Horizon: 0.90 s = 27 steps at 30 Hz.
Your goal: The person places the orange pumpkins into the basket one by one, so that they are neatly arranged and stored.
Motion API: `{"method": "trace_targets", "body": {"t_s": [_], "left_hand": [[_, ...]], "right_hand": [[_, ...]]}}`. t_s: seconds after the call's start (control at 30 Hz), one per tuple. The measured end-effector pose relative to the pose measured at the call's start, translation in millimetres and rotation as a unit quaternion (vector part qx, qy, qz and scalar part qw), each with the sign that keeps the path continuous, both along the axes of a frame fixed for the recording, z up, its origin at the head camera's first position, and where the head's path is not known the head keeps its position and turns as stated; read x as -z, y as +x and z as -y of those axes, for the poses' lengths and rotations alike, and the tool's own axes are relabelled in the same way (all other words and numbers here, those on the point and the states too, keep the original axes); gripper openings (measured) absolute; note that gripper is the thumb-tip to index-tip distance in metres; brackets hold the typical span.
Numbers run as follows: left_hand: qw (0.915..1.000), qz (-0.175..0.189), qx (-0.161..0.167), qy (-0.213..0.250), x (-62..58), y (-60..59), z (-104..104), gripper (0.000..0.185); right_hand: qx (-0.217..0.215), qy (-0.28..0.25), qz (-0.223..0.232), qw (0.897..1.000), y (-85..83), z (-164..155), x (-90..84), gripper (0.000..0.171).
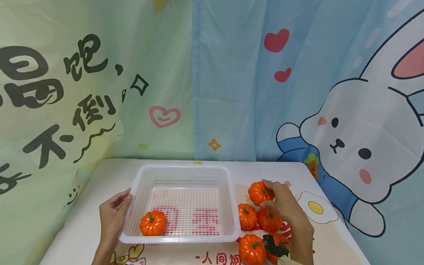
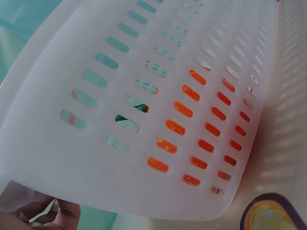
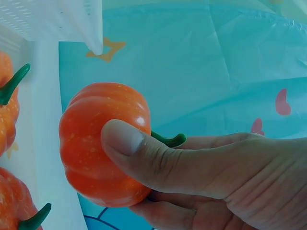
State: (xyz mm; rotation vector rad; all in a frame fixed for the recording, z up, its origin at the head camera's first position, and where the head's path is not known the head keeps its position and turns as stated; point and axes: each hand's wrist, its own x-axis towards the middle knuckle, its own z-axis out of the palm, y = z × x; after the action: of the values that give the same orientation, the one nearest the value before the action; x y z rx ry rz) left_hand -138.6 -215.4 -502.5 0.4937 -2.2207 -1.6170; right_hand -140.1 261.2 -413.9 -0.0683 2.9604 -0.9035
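Note:
A small orange toy pumpkin (image 3: 103, 143) with a green stem is held between the thumb and fingers of my right hand (image 1: 286, 202). It is raised above the other pumpkins on the table, right of a white plastic basket (image 1: 180, 240). My left hand (image 1: 112, 213) grips the basket's left rim, fingers partly hidden by the rim in the left wrist view. Inside the basket, near its front left corner, sits one pumpkin (image 1: 153, 223). Several more, among them a front pumpkin (image 1: 252, 250), cluster between the basket and my right forearm.
A white table (image 1: 79, 228) with printed pictures, including a fried egg (image 1: 314, 207), carries everything. Behind it hangs a printed curtain (image 1: 228, 84). A dark strap-like item (image 1: 275, 246) at my right wrist partly covers one pumpkin.

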Motion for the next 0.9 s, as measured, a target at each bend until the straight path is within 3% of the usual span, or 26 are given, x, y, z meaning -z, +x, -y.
{"method": "trace_targets", "body": {"t_s": [0.9], "left_hand": [[0.9997, -0.004, 0.015, 0.018, 0.0, 0.5, 1.2, 0.033]], "right_hand": [[-0.025, -0.005, -0.002, 1.0, 5.0, 14.7, -15.8, 0.075]]}}
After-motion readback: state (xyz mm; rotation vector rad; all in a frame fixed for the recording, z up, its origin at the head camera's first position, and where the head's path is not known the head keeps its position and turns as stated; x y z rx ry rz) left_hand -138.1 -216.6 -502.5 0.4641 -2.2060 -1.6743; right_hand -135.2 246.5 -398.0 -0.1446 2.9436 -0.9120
